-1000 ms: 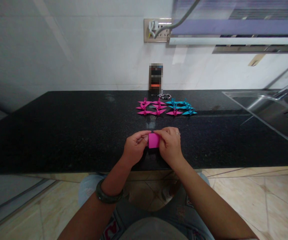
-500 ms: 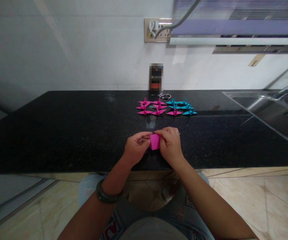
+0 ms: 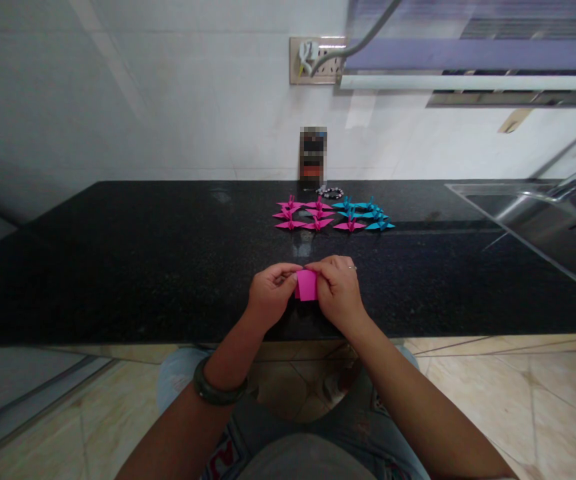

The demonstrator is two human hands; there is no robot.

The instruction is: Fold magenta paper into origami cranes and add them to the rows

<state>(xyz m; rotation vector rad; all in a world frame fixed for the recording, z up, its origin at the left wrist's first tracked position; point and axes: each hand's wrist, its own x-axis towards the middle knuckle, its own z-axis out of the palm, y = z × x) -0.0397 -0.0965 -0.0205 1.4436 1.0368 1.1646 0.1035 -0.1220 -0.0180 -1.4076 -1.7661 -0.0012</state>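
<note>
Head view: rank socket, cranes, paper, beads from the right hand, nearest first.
1. Paper: right edge held in the right hand.
2. Cranes: on the counter, beyond the hand.
3. Beads: behind the cranes.
4. Socket: up on the wall.

The pink sheet (image 3: 307, 287) is smooth, matt paper, and the birds (image 3: 318, 225) towards one o'clock from it also look paper. I see the counter (image 3: 118, 267) glossy like polished stone, the three-o'clock sink (image 3: 533, 223) of shiny metal.
</note>
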